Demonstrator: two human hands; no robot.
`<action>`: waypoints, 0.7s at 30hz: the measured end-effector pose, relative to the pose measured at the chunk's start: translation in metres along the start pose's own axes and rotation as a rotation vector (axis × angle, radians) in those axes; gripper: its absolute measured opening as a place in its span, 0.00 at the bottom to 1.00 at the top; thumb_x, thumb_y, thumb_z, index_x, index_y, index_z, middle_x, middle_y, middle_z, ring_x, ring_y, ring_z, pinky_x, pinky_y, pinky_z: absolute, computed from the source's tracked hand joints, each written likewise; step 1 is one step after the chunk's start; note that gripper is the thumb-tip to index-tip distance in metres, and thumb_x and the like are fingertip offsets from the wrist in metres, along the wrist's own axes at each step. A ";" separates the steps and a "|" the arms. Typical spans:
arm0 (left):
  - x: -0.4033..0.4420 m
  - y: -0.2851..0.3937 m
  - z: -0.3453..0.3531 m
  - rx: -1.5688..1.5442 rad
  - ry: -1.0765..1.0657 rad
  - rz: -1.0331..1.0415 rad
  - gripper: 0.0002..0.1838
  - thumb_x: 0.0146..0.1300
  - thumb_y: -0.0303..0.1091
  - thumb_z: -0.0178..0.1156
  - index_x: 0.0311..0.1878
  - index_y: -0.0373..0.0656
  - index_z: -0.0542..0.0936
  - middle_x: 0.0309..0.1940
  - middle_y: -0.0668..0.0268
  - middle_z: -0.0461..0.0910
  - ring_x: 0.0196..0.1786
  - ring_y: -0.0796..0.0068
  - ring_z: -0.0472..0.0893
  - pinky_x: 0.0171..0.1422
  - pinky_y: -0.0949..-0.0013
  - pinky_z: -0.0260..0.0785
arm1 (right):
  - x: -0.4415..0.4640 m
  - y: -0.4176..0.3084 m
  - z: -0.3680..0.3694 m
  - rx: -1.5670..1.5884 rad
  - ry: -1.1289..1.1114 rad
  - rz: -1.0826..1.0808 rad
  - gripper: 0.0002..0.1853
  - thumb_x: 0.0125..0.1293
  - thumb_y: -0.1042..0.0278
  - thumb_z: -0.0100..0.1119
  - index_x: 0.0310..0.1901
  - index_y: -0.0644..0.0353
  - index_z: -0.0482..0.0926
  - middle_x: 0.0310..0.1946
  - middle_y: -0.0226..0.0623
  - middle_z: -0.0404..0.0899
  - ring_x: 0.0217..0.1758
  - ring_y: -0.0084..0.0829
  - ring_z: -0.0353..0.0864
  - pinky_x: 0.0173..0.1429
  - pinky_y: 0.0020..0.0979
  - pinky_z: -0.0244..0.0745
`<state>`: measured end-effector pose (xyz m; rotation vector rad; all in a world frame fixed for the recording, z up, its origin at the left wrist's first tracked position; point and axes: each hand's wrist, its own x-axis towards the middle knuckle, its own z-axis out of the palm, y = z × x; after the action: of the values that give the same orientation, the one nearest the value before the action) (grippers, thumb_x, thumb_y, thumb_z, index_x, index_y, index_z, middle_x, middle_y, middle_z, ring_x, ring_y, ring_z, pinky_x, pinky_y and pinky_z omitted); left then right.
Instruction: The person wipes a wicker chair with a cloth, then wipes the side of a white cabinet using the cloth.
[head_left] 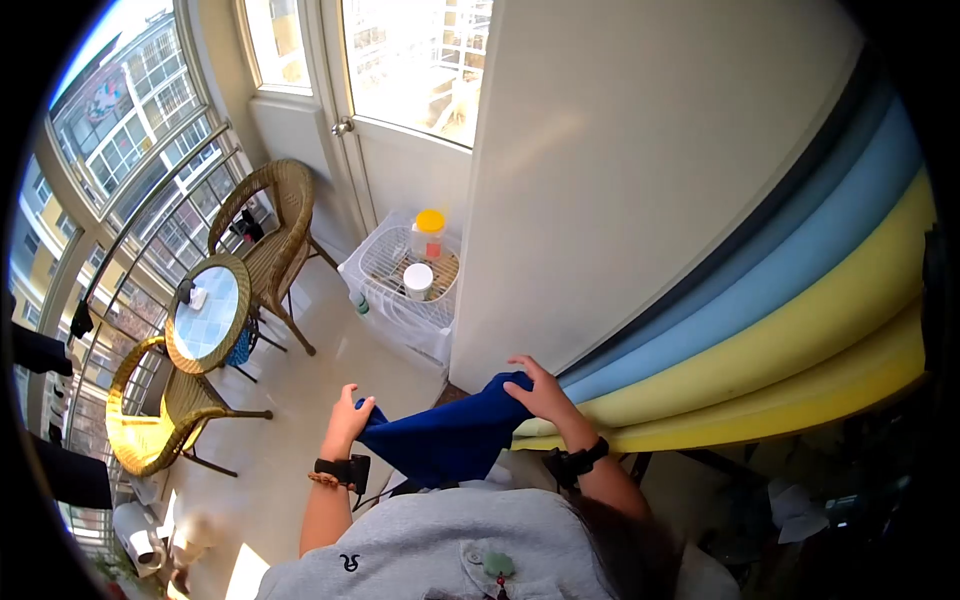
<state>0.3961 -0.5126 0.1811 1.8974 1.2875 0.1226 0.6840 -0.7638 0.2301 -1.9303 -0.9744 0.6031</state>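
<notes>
A dark blue cloth (pixel 445 437) hangs stretched between my two hands, in front of my grey shirt. Its left corner is pinched in my left hand (pixel 349 415), near the lower middle of the view. My right hand (pixel 541 391) grips the upper right end of the cloth, with the index finger sticking out. Both wrists wear black bands, and a beaded bracelet sits on the left one. The cloth sags in folds between the hands, and its lower edge reaches down close to the shirt.
Ahead stands a white wire rack (pixel 385 262) with a yellow-lidded jar (pixel 428 232) and a white tub (pixel 418 279). To the left are a round table (pixel 208 312) and wicker chairs (pixel 290 200). Yellow and blue rolled sheets (pixel 760 345) lie at the right beside a white panel (pixel 640 150).
</notes>
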 end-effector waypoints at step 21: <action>-0.041 0.199 0.029 -0.041 -0.244 0.854 0.10 0.62 0.35 0.66 0.36 0.36 0.79 0.28 0.52 0.80 0.32 0.54 0.80 0.38 0.60 0.72 | -0.042 -0.097 -0.131 0.361 0.992 -0.324 0.15 0.71 0.71 0.59 0.56 0.66 0.74 0.49 0.36 0.78 0.49 0.26 0.76 0.55 0.28 0.73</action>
<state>0.5366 -0.5905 0.3087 2.2230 0.2528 0.3365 0.7149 -0.8308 0.3813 -1.4110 -0.4558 -0.3500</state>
